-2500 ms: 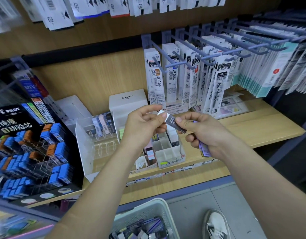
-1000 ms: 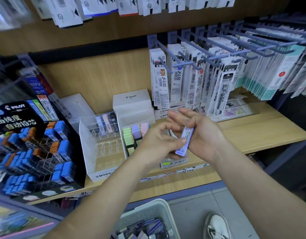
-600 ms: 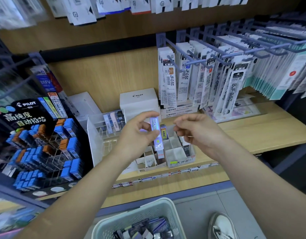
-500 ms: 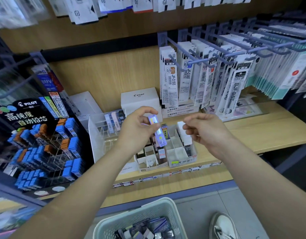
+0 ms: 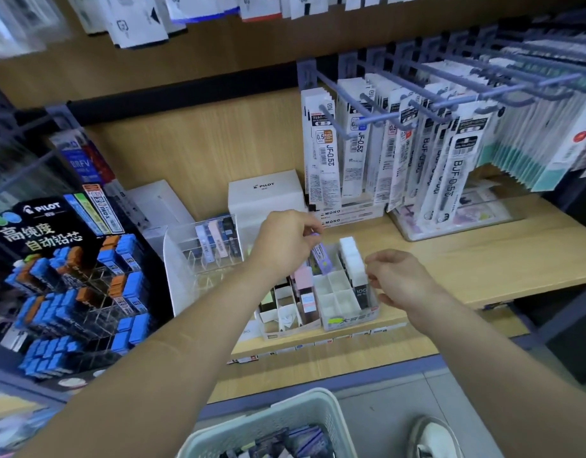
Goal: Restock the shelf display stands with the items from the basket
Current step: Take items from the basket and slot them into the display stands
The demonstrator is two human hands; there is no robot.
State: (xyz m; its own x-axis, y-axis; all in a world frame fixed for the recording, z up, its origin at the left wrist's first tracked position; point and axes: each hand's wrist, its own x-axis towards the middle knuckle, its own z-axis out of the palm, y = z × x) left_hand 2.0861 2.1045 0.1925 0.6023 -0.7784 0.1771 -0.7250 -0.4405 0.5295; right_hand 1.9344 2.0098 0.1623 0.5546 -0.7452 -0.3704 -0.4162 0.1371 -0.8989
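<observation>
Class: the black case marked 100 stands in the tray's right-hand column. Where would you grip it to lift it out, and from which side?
Pinch its white upper end from above. The black case stands nearly upright in the divided tray. Dividers wall in its lower part and similar cases crowd behind it, so probably only the top is free. The right hand is nearest.

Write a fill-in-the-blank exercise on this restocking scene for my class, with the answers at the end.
The left hand pinches a slim ____ case at the divided tray.
The white basket sits ____ the wooden shelf.
The black display stand on the left bears the brand name ____.
Missing words: purple; below; PILOT.
</observation>
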